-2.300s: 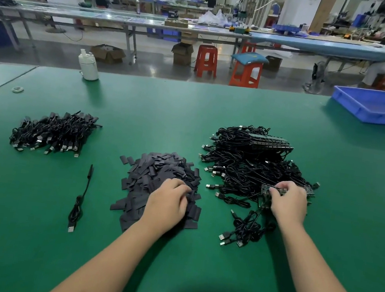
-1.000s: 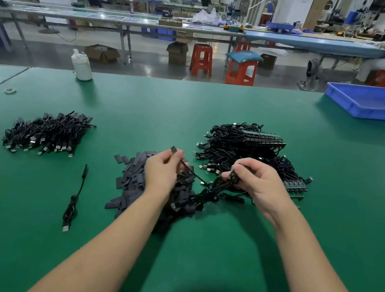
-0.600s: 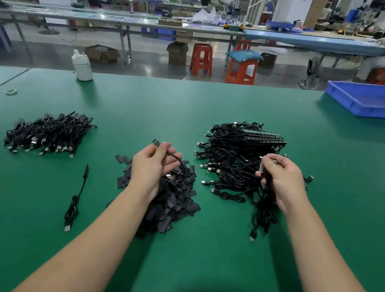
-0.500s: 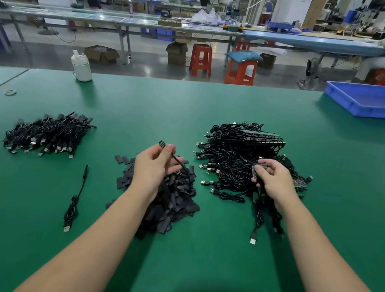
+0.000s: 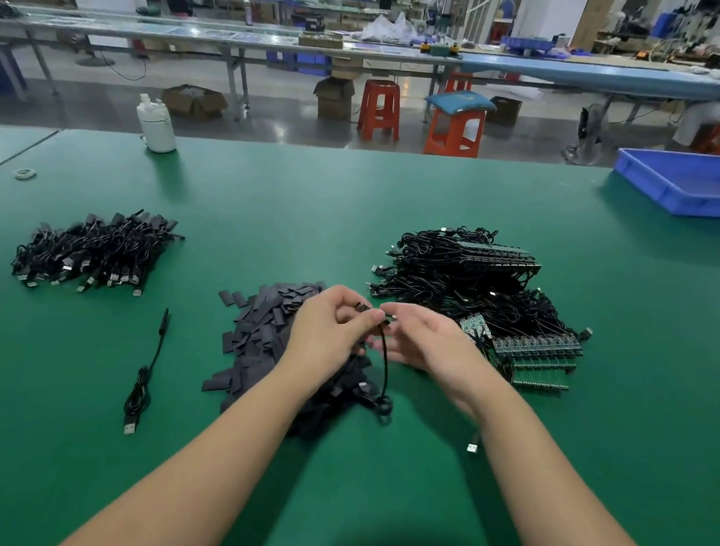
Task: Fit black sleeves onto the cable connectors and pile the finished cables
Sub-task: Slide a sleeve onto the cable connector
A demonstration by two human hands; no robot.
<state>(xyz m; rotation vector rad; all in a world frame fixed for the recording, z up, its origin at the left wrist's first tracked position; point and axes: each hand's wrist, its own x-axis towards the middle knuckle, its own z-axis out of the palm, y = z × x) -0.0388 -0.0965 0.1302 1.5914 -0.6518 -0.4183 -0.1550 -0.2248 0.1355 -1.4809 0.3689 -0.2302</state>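
Observation:
Both hands meet over the green table (image 5: 366, 482). My left hand (image 5: 329, 331) pinches the small connector board (image 5: 362, 306) at the end of a black cable (image 5: 385, 369). My right hand (image 5: 424, 344) pinches the same cable just behind that connector. The cable hangs down in a loop onto the sleeves. The heap of flat black sleeves (image 5: 259, 332) lies under my left hand. Bare cables (image 5: 454, 281) are piled at the right, with green circuit strips (image 5: 536, 357) beside them. Sleeved cables (image 5: 93, 249) are piled at the left. I cannot tell whether a sleeve is in my fingers.
One single cable (image 5: 147, 372) lies alone left of the sleeves. A loose USB plug (image 5: 472, 448) shows by my right forearm. A white bottle (image 5: 156, 126) and a tape ring (image 5: 24, 173) sit at the far left, a blue tray (image 5: 708, 183) at the far right.
My right hand has left the bare-cable pile and come left to meet my left hand. The cable now hangs between both hands over the sleeves.

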